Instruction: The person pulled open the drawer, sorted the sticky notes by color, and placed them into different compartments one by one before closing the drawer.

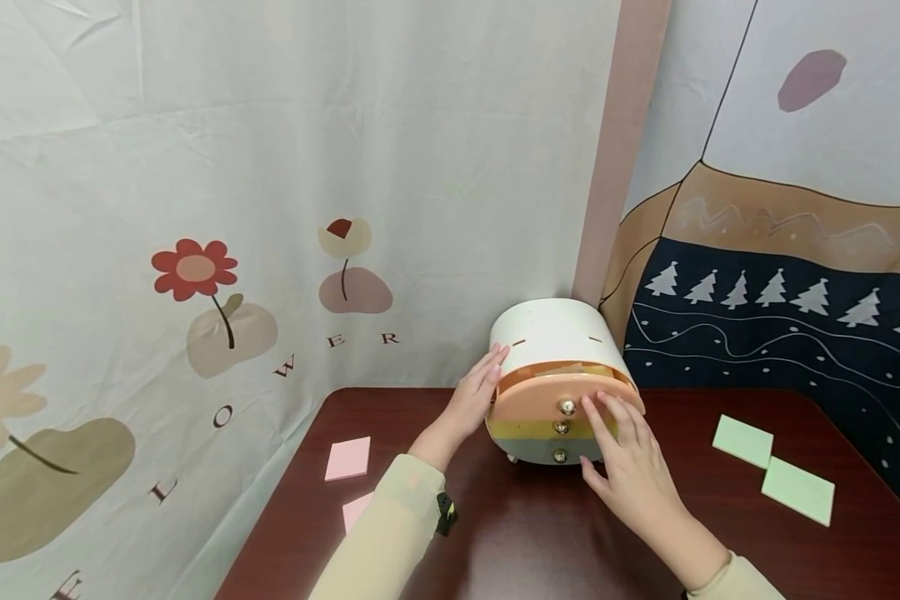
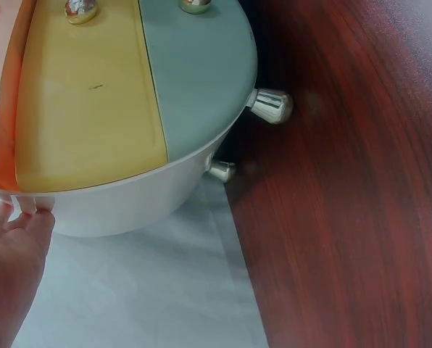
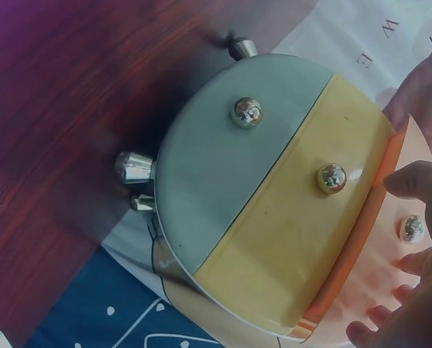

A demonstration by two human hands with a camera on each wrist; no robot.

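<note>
A small rounded drawer cabinet (image 1: 551,327) with a white shell stands on small metallic feet at the back of the table. Its top orange drawer (image 1: 528,400) is pulled partly out; a pale item shows through the gap above the front. Below it, the yellow drawer (image 2: 89,101) and the grey-green drawer (image 3: 223,159) sit flush. Each has a round metallic knob. My left hand (image 1: 471,402) rests its fingers against the cabinet's left side. With spread fingers, my right hand (image 1: 637,467) touches the orange front beside its knob (image 3: 412,229), thumb near the lower edge.
Pink paper squares (image 1: 347,459) lie on the table's left side, one partly behind the left sleeve. Two green paper squares (image 1: 798,491) lie on the right. A printed cloth (image 1: 420,167) hangs behind the dark red table (image 1: 525,542).
</note>
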